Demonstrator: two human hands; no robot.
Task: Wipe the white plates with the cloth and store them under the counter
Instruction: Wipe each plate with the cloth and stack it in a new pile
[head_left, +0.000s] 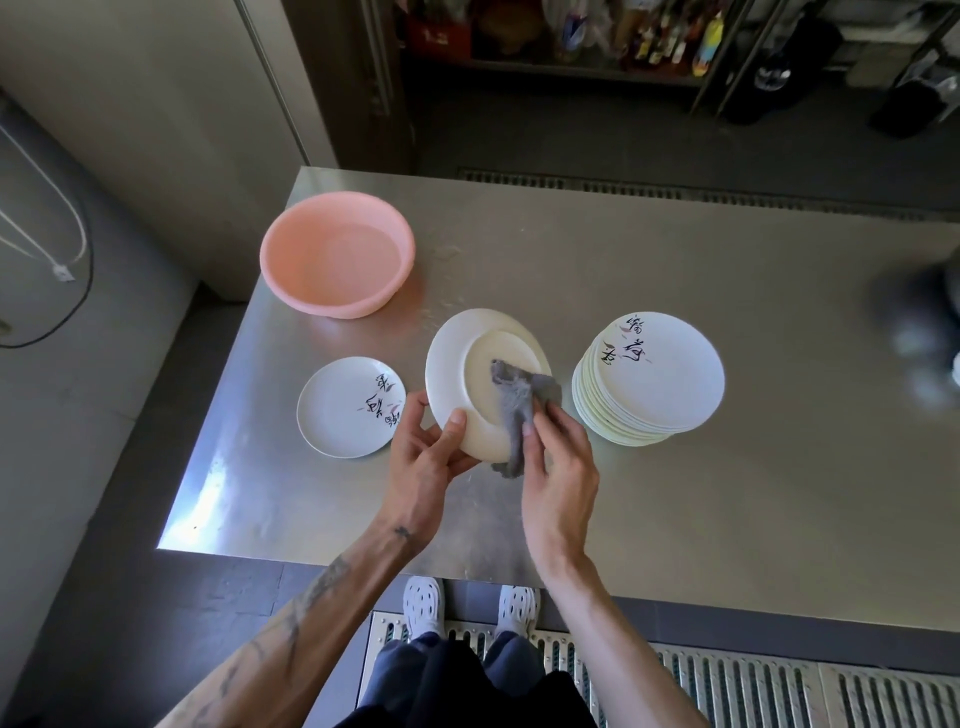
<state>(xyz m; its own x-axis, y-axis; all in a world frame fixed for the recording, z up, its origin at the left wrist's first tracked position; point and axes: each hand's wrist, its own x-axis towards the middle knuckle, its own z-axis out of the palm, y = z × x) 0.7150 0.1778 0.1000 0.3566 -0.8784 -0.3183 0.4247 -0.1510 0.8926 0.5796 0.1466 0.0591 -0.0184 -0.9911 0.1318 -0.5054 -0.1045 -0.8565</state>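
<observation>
Near edge: left hand (423, 457) grips the rim of a round white plate (452, 374), thumb on its upturned underside, plate held tilted over the stainless steel counter (727, 493). The right hand (561, 467) pinches a crumpled grey cloth (519, 410), pressing it on the plate's base. A single white plate with black calligraphy (343, 410) lies face up just left. A stack of matching white plates (660, 379) sits right, apart. Far left is a pink plastic basin (337, 260).

I see only the underside of the held plate (453, 364); its face is turned away, and the cloth (519, 408) covers part. The stack (660, 374): lower plates show rims only, count unclear. A dark object (919, 322) at right edge: blurred, cut off, unidentified.
</observation>
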